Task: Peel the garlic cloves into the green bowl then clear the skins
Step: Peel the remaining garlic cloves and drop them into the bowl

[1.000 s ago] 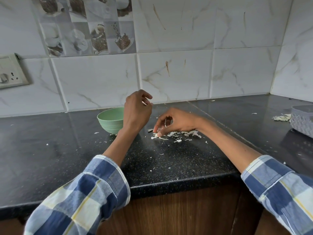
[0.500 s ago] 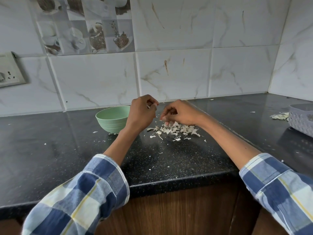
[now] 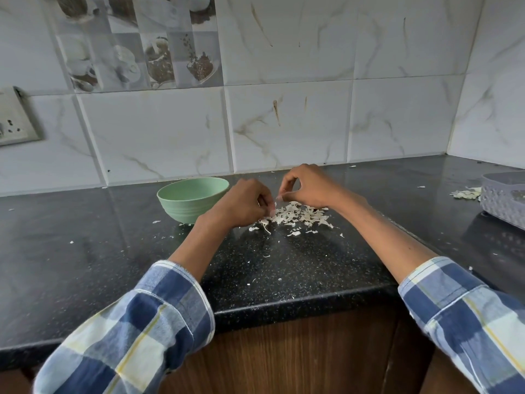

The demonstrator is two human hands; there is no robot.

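My left hand [image 3: 246, 203] and right hand [image 3: 308, 186] met over the skins pile [image 3: 298, 216] on the dark surface [image 3: 85, 251], right of the green bowl [image 3: 191, 198], each grip pinched on something too small to identify.

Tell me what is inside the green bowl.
Only the far inner wall of the green bowl shows, bare. Its near rim hides the bottom, so any peeled cloves there cannot be seen.

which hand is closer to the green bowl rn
Left. The left hand is just beside the green bowl, at its right rim. The right hand is farther right, above the pile of garlic skins.
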